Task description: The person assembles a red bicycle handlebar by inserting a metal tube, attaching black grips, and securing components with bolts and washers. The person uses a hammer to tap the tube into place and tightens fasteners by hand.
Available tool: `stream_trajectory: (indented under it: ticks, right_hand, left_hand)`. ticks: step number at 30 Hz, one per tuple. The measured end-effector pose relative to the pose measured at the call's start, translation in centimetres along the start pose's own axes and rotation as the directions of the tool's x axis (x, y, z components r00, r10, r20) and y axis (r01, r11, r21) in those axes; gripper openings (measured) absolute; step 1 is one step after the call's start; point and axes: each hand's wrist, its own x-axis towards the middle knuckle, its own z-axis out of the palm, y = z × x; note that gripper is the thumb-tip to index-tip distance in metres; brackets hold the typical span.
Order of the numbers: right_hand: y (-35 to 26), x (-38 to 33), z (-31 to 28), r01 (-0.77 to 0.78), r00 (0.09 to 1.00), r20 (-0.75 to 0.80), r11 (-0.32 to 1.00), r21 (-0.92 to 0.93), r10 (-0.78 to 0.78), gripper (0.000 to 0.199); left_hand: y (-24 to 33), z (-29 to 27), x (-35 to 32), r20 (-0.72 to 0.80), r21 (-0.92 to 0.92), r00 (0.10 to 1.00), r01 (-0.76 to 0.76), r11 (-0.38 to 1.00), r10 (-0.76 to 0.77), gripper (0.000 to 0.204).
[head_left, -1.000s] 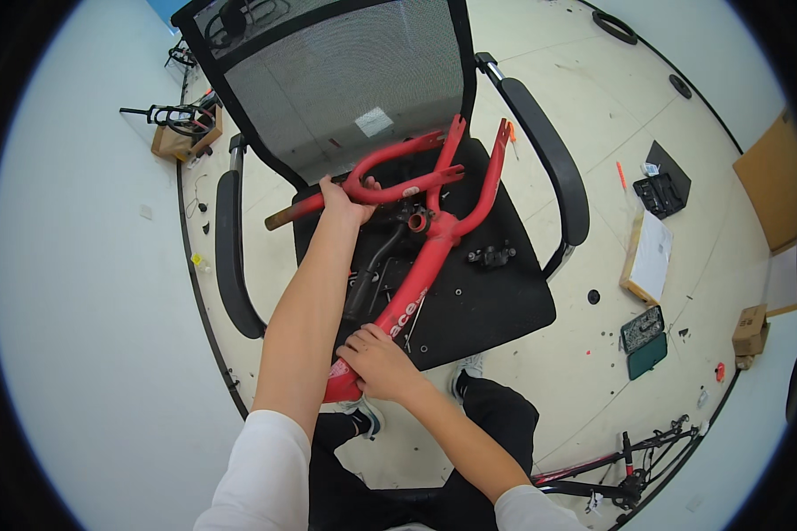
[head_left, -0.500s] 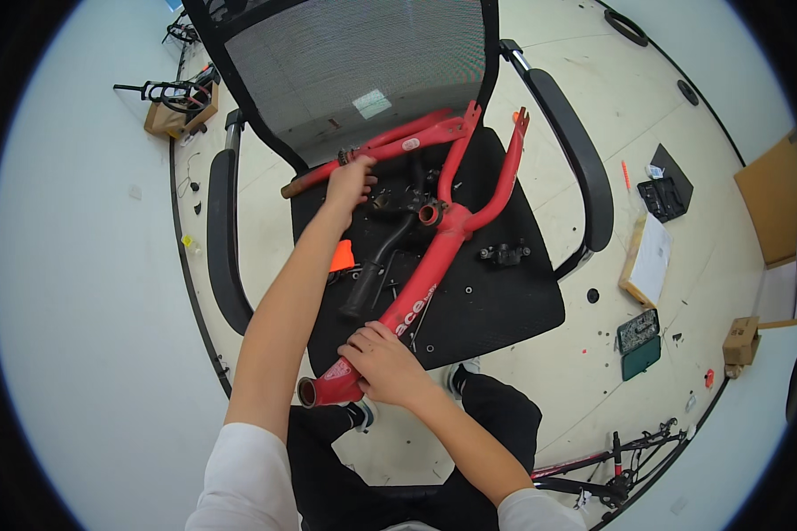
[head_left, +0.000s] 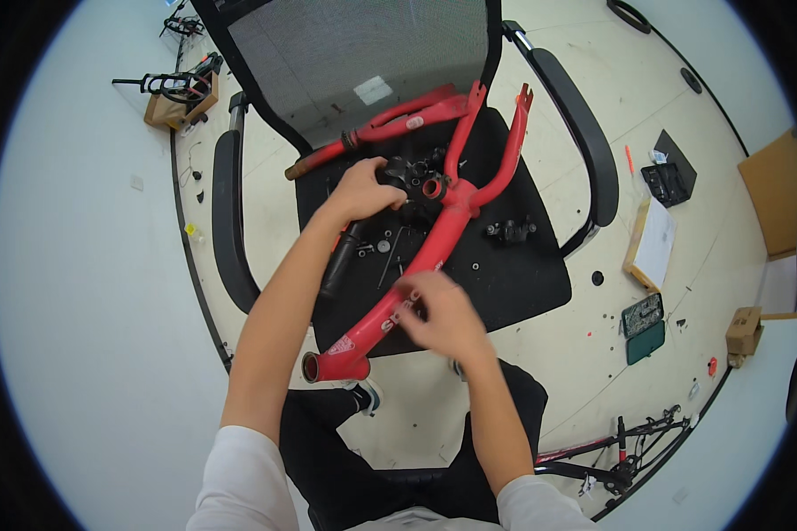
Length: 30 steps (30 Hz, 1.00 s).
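My left hand is closed on a black handlebar, around the part near its clamp, and hides much of it. The bar's grip end slants toward me on the black chair seat. To the right lies a red bicycle frame, its open tube end pointing at me and its two prongs away. Over the frame's tube hovers my right hand, partly blurred, thumb and fingers apart and nothing visible in them. Behind my left hand a red fork rests against the backrest.
A black clamp-like part sits on the seat's right, near small washers and a thin metal rod. Armrests flank the seat. On the floor are an open green case, a black tool case and another bicycle frame.
My left hand has moved from beside the red fork onto the black handlebar, which has shifted left. My right hand has let go of the frame's near end and risen forward along the tube.
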Motion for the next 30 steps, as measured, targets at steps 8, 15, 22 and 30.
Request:
stream_trajectory:
  ticks: [8,15,22,30]
  right_hand:
    - [4.8,-0.6,-3.5,-0.333,0.943,-0.117,0.899,-0.283,0.312,0.021]
    - [5.7,1.6,-0.9,-0.400,0.913,-0.207,0.868,-0.294,0.350,0.020]
    - [5.3,1.4,-2.7,-0.561,0.825,-0.126,0.826,-0.064,0.551,0.012]
    - [5.6,-0.8,-3.8,-0.312,0.872,-0.178,0.797,0.517,0.456,0.008]
  left_hand:
    - [2.3,-2.2,-11.0,0.207,-0.838,0.971,0.240,0.489,-0.122,0.072]
    - [-0.3,1.2,-17.2,0.109,-0.990,0.994,0.108,-0.087,-0.010,0.053]
    - [-1.6,1.0,-18.6,0.061,-0.874,0.998,0.053,-0.483,0.000,0.045]
    - [-2.8,1.9,-23.3,-0.006,-0.994,0.999,-0.001,-0.113,0.039,0.046]
